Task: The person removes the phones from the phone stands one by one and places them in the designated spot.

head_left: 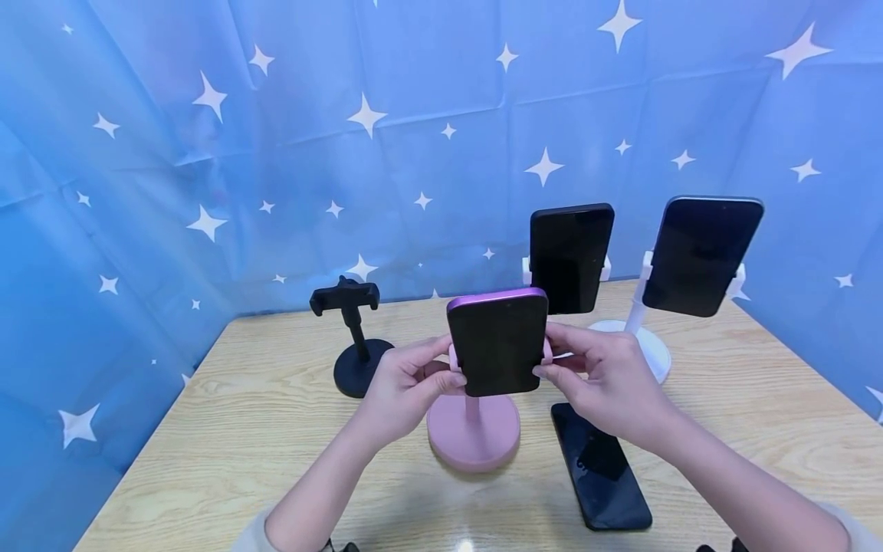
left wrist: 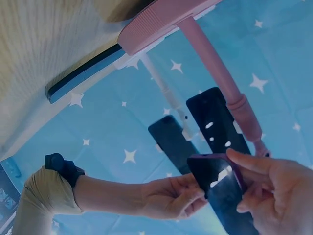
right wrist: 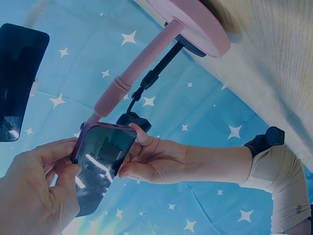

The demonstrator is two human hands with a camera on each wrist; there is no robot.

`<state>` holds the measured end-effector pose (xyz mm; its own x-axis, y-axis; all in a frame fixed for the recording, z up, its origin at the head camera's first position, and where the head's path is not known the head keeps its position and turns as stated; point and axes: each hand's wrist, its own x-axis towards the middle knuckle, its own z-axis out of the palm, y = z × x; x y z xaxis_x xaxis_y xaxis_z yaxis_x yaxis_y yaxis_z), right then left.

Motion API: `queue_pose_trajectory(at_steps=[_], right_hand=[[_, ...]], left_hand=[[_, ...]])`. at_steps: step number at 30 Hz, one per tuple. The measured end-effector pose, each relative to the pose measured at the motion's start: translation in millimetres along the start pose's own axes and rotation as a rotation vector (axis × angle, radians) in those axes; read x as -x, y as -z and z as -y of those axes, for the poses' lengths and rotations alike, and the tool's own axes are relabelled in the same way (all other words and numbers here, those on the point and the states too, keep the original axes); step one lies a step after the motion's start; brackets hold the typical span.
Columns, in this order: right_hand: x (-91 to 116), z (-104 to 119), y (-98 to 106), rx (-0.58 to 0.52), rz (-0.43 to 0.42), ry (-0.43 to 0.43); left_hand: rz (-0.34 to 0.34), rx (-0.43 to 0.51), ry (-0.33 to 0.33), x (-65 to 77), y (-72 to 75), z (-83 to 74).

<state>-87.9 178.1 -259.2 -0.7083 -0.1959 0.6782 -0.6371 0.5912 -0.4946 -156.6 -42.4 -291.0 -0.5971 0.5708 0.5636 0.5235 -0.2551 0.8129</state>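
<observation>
Purple-edged rectangular phone (head_left: 502, 345) in pink round-based stand (head_left: 476, 438). Behind left: black round-based stand (head_left: 356, 335). Behind right: two black rectangular phones (head_left: 572, 261) in white stands (head_left: 653, 349). Right, before these: flat black phone (head_left: 602, 469) on pale wooden table (head_left: 241, 429).

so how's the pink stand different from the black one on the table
The pink stand is pink all over, while the black stand is black. The pink stand holds a purple-edged phone, with the left hand and right hand at its sides; the black stand holds no phone. The pink stand is nearer the person; the black stand is farther back, to the left. Both have a round base and a pole.
</observation>
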Motion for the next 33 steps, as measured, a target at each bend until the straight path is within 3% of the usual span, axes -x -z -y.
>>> queue_pose_trajectory(at_steps=[5,16,24,33], right_hand=[[4,-1,0,0.009,0.001,-0.014],[9,-3,-1,-0.014,0.002,-0.004],[12,-3,-2,-0.042,0.002,0.009],[15,-3,-2,-0.052,0.015,-0.014]], left_hand=[[0.009,0.008,-0.004,1.5,-2.1,-0.3],[-0.007,0.032,0.064,6.5,-5.7,0.1],[-0.009,0.000,0.031,11.9,-6.5,3.2],[-0.013,0.021,0.041,13.5,-7.6,4.7]])
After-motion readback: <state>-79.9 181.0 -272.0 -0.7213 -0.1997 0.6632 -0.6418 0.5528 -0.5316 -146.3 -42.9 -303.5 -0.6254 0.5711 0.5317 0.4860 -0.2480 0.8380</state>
